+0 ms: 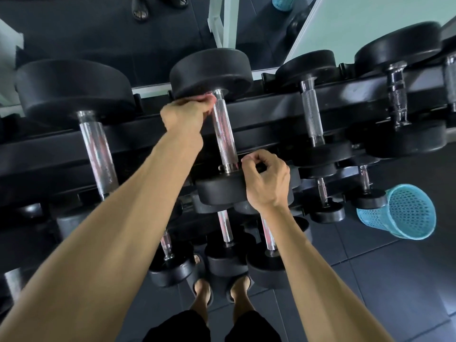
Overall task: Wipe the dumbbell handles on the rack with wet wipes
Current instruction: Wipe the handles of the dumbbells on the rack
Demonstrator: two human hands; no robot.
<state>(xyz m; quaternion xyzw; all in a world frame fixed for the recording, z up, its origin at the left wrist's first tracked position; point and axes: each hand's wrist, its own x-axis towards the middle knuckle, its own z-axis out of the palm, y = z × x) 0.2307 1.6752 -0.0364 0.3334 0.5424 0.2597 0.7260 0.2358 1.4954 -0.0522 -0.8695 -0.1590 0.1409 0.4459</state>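
Left hand (183, 114) at the far end of the knurled chrome dumbbell handle (224, 134) on the tiered black steel rack (271, 112), right hand (265, 178) at the near end; both sets of fingers curled, possibly stretching a wipe along the bar, none clearly visible.

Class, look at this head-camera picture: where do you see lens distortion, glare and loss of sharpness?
Head view: the wide lens bows the rack into a curve; bright glare streaks the chrome handle between the left hand and right hand; the black dumbbell heads lose detail in shadow; the teal basket near the edge looks stretched and slightly soft.
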